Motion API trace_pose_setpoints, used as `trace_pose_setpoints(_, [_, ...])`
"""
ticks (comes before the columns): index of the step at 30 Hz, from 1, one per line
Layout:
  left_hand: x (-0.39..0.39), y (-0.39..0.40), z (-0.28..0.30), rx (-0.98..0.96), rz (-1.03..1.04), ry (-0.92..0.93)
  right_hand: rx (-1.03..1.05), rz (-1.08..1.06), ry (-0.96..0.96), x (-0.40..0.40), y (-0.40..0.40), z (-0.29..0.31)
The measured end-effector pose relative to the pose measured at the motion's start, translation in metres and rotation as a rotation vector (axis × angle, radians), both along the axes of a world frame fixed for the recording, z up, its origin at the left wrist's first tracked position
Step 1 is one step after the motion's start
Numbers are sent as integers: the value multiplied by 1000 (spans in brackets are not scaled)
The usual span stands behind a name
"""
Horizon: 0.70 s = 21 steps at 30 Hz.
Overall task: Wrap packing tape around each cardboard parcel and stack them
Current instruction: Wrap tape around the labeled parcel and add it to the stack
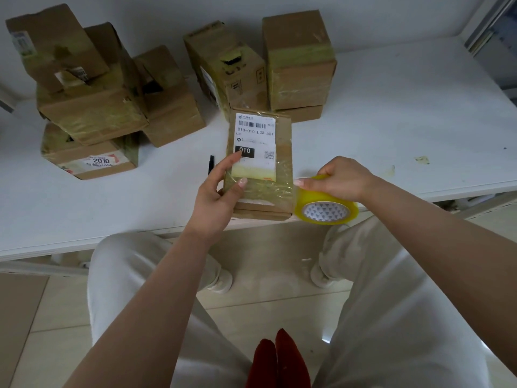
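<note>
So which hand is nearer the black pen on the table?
Left. The left hand grips the parcel just right of the pen; the right hand holds the tape roll on the parcel's far side.

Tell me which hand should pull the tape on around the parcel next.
Probably the right hand: it already grips the tape roll at the parcel's right edge, while the left hand steadies the parcel from its left side.
</note>
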<state>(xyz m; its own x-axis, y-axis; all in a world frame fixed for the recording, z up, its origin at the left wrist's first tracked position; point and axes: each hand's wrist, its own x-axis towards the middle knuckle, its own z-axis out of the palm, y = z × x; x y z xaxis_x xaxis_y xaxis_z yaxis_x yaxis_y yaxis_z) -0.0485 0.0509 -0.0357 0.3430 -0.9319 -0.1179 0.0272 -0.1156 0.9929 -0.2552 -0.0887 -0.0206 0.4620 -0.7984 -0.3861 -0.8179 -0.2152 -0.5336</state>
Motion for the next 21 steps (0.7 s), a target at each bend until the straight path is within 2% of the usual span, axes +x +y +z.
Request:
trace_pose_setpoints(4, [1,-4,5,-27,18,62,-52,-27,41,-5,-2,-1])
trace_pose_setpoints(8, [1,-7,6,-27,45,218,17,-72,-115,-3,-3,-2])
trace_pose_setpoints(11, [5,-7,5,-33,18,264,83,-52,-179,0,-4,-2])
trace_pose_setpoints(15, [3,-5,-3,46,-64,301,135,-9,-138,-1,-1,0])
trace_pose_setpoints(18, [-1,-1,-16,152,-24,365,156,-13,-100,-3,2,-3])
trace_pose_setpoints(20, [-1,1,-23,197,-3,321,138,-10,-75,-2,4,-6])
trace_pose_setpoints(21, [-1,2,-26,223,-7,210,117,-2,-52,0,4,-7])
